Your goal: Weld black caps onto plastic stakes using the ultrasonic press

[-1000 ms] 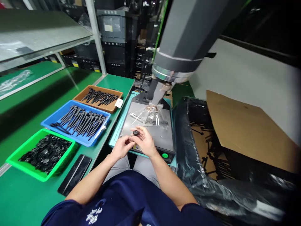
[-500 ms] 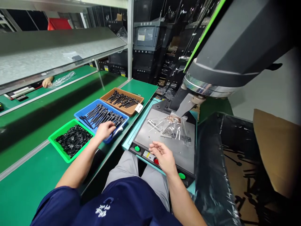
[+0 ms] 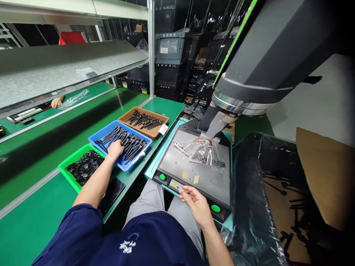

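Note:
My left hand reaches into the blue tray, its fingers curled down among black rods with thicker heads. Its fingertips are hidden, so what they grip cannot be made out. Loosely bent and empty, my right hand hovers by the front panel of a bench machine, over the place between its two green buttons. Under the machine's metal tip, clear plastic film covers a fixture on the grey plate.
A green tray of small black parts and a brown tray of black rods flank the blue one. A phone lies near the bench edge. To the right stands a box lined with black plastic. Another person's hand rests beyond.
My left hand has moved left and deeper into the blue tray, away from its near edge. My right hand has drawn back toward me, its fingers more bent.

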The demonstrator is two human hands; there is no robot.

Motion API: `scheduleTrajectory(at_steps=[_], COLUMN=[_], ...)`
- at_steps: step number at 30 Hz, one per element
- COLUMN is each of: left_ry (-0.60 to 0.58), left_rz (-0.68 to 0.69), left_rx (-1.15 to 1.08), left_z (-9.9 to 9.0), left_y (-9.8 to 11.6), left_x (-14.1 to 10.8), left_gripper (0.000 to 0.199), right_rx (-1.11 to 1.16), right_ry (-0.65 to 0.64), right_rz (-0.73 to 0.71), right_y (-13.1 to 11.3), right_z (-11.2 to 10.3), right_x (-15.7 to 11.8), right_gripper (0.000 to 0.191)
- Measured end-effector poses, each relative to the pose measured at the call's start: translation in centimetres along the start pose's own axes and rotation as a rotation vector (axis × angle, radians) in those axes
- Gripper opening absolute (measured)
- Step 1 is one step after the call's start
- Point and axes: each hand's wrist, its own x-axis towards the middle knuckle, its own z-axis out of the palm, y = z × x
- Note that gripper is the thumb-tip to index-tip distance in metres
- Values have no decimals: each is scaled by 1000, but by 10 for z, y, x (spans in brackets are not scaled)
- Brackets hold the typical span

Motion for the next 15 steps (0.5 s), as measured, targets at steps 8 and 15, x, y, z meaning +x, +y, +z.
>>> scheduleTrajectory(at_steps=[8, 15], left_ry=[42, 15], left_rz=[51, 60], left_rx=[37, 46], left_z=[-1, -3], left_y=[19, 28], left_x=[9, 13], left_gripper=[25, 27], right_rx=[-66, -173], right_ry=[20, -24], right_rz=[85, 316], right_y=[19, 20], right_z=[-6, -71], right_x=[-15, -95], right_gripper=[51, 49])
